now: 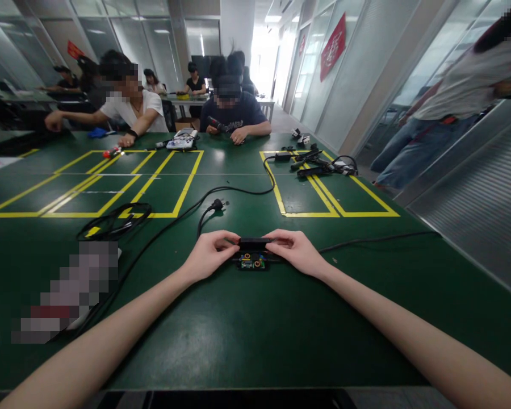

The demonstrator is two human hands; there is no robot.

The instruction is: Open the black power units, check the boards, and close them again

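Observation:
Between my hands is a black plastic casing half (254, 244), pinched at its left end by my left hand (215, 253) and at its right end by my right hand (294, 250). Just in front of it, on my side, lies a circuit board (252, 262) in a dark lower shell, with copper-coloured coils showing on top. The casing half is tilted up along the far edge of the board. A black cable (378, 238) runs off to the right from behind my right hand. My fingertips partly cover both ends of the casing half.
A black plug (216, 205) lies on the green table (221, 341) beyond my left hand. A coiled cable (114, 222) and a blurred-out object (74, 289) are at left. Tangled adapters (313, 165) lie far right. Several people sit across; one person (451, 96) stands at right.

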